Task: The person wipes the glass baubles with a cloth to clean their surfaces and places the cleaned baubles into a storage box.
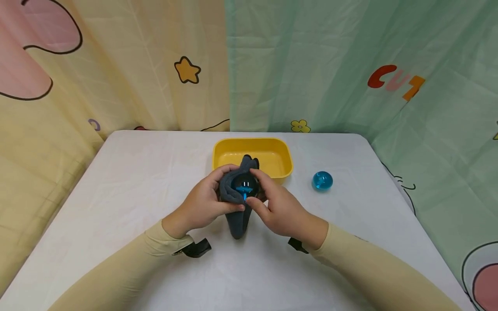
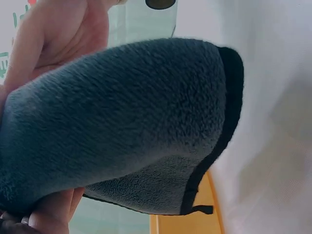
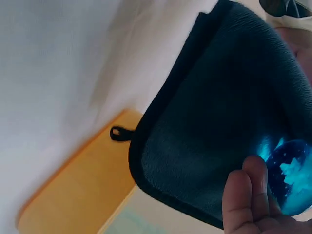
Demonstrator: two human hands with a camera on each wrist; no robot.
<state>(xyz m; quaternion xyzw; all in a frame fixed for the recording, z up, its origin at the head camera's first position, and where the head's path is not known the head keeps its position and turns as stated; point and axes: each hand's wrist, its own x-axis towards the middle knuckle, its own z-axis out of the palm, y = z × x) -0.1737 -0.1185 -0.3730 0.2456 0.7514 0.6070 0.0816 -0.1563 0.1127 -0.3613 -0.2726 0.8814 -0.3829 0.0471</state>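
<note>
A dark grey plush cloth (image 1: 237, 220) with black edging is held up over the table, its lower end hanging down. My left hand (image 1: 204, 198) grips the cloth from the left, thumb in front. Against its folds sits a shiny blue glass-like ball (image 1: 246, 185). The thumb and fingers of my right hand (image 1: 282, 209) hold this ball from the right. Seen from the right wrist, the ball (image 3: 292, 178) is translucent with a bright blue inside, the fingers beside it. In the left wrist view the cloth (image 2: 126, 112) covers much of the hands.
Just behind the hands stands a yellow rectangular tub (image 1: 285, 170), partly hidden by the cloth. A second clear blue ball (image 1: 322, 181) lies on the white table (image 1: 116, 194), right of the tub. Patterned curtains (image 1: 295, 65) hang behind the table and along its sides.
</note>
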